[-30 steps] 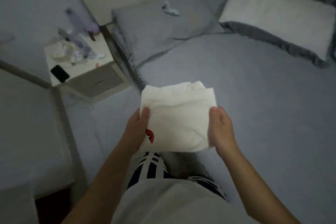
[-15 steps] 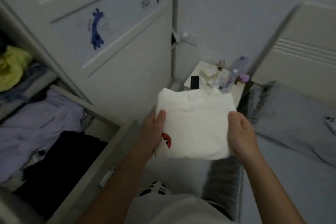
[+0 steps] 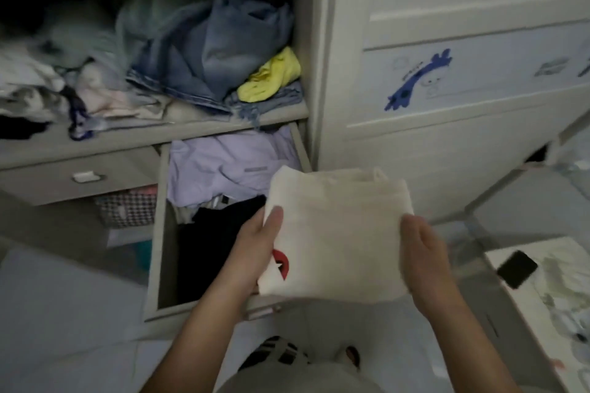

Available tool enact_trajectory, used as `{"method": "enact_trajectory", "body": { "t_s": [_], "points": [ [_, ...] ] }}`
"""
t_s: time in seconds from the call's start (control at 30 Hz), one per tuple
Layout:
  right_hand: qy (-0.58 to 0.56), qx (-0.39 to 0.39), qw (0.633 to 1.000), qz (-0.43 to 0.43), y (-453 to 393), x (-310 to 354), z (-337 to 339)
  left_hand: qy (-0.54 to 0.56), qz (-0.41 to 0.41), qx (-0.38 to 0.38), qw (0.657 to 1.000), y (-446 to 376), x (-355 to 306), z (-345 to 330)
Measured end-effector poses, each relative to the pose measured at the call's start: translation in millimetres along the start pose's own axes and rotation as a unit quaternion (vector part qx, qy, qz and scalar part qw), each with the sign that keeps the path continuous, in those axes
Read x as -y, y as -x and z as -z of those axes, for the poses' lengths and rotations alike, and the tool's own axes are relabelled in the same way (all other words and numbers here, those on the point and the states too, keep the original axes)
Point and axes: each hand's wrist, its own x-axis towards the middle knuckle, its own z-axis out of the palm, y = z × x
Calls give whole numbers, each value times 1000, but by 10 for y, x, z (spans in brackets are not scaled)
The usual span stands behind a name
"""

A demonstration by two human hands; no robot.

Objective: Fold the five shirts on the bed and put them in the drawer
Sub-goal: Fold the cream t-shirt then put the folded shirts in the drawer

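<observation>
Both hands hold a folded white shirt above the open drawer. The left hand and right hand each pinch an edge, thumb on top. The drawer holds lilac and black clothes.

the open drawer holds a lilac garment at its back and a black garment in front of that. on the shelf just above the drawer lie crumpled jeans, a yellow cloth against them, and pale clothes further left of the drawer.
</observation>
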Motion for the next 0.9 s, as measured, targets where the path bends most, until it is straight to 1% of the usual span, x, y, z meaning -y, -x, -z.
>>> {"method": "enact_trajectory", "body": {
  "t_s": [0.13, 0.2, 0.27, 0.3, 0.33, 0.37, 0.4, 0.43, 0.47, 0.5, 0.53, 0.6, 0.63, 0.67, 0.7, 0.77, 0.8, 0.83, 0.9],
  "points": [
    [2, 144, 989, 26, -268, 132, -569, -14, 19, -124, 992, 10, -26, 535],
    [-1, 182, 982, 44, -342, 233, -856, -19, 32, -182, 983, -17, -29, 774],
    [6, 209, 977, 39, -405, 297, -1106, -26, 42, -216, 975, -71, -29, 979],
    [18, 227, 973, 30, -442, 298, -1211, -36, 60, -225, 972, -100, -19, 1058],
    [45, 248, 968, 16, -482, 272, -1301, -78, 86, -225, 967, -129, -1, 1128],
    [99, 274, 957, 4, -517, 224, -1374, -164, 118, -219, 955, -150, 31, 1184],
    [175, 300, 938, -3, -539, 159, -1437, -262, 151, -207, 930, -171, 81, 1223],
    [251, 321, 913, -4, -540, 87, -1495, -353, 176, -192, 898, -182, 132, 1230],
    [309, 332, 891, -5, -513, 18, -1554, -417, 188, -182, 870, -190, 177, 1217],
    [347, 336, 876, -2, -473, -32, -1612, -461, 179, -182, 850, -207, 204, 1188],
    [375, 329, 867, 12, -436, -68, -1677, -497, 144, -194, 833, -244, 230, 1152],
    [409, 294, 859, 93, -397, -83, -1805, -544, 23, -205, 813, -387, 279, 1089],
    [405, 280, 858, 147, -413, -74, -1867, -547, -27, -195, 814, -483, 289, 1057],
    [396, 279, 853, 196, -448, -68, -1932, -549, -56, -175, 815, -585, 290, 1030],
    [396, 287, 839, 237, -484, -71, -1996, -563, -64, -145, 811, -680, 305, 1010],
    [433, 306, 802, 277, -529, -129, -2096, -623, -51, -84, 776, -812, 415, 988],
    [456, 313, 786, 276, -542, -172, -2130, -645, -35, -61, 761, -842, 489, 1000],
    [473, 319, 776, 269, -551, -213, -2154, -656, -19, -51, 753, -860, 555, 1027],
    [487, 320, 772, 253, -553, -272, -2191, -650, -13, -58, 757, -892, 623, 1099]
  ]
}}
